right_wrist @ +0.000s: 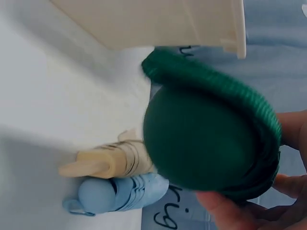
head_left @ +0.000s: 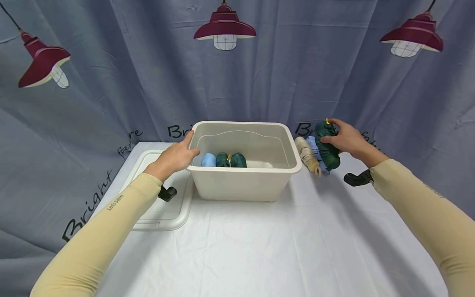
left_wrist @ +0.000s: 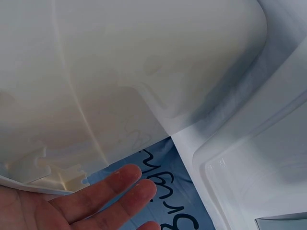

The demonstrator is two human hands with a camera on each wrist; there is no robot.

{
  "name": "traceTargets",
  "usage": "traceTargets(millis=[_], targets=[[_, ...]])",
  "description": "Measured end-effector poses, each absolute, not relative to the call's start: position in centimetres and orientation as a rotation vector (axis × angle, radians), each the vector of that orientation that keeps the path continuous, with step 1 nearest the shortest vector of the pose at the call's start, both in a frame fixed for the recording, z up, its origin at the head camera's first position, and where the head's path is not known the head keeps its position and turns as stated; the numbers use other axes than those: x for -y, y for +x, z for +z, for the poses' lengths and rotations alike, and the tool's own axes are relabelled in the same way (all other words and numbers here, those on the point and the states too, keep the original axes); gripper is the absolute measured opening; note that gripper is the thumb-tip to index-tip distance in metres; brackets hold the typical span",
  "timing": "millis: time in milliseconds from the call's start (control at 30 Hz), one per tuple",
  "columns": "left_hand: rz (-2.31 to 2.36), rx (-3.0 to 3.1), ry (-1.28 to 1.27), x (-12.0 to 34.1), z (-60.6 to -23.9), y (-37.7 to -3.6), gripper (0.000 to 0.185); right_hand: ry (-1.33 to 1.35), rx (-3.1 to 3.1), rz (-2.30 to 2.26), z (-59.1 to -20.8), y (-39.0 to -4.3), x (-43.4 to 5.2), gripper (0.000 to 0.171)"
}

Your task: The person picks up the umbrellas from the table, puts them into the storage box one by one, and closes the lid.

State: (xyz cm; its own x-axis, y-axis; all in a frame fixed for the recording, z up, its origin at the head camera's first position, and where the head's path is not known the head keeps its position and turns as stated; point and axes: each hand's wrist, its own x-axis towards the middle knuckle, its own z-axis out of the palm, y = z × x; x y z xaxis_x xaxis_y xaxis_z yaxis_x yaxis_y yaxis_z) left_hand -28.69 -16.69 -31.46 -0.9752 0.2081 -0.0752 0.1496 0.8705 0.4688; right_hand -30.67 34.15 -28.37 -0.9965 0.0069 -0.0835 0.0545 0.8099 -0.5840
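A: Nearest item logged?

B: Two arms in tan sleeves [head_left: 92, 243], crossing a table under a white cloth [head_left: 259, 247].

A: Largest object on that table?

B: A cream plastic bin [head_left: 243, 181], set at the centre. Its clear lid [head_left: 163, 214] lay flat just to the left.

A: Contents of the bin?

B: Three rolled sock bundles in a row against the left wall: one light blue [head_left: 208, 160], two dark green [head_left: 237, 160].

A: Left hand?

B: The left hand [head_left: 177, 156] rested on the bin's left rim, fingers [left_wrist: 108, 189] straight and relaxed, gripping nothing.

A: Right hand?

B: The right hand [head_left: 343, 138] was wrapped round a dark green sock roll [head_left: 326, 144], right of the bin and outside it, raised off the cloth.

A: Smaller items?

B: A beige roll [head_left: 308, 156] and a pale blue roll [right_wrist: 112, 194], lying side by side on the cloth just beside the green one.
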Motion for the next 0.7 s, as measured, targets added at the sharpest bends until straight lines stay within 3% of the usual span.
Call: traceTargets(millis=[700], targets=[[0.722,-2.914,0.278,16.6,-31.3,-28.4,0.077,-0.081,-2.882,-0.923,-24.5,-30.2,-29.6,0.087]])
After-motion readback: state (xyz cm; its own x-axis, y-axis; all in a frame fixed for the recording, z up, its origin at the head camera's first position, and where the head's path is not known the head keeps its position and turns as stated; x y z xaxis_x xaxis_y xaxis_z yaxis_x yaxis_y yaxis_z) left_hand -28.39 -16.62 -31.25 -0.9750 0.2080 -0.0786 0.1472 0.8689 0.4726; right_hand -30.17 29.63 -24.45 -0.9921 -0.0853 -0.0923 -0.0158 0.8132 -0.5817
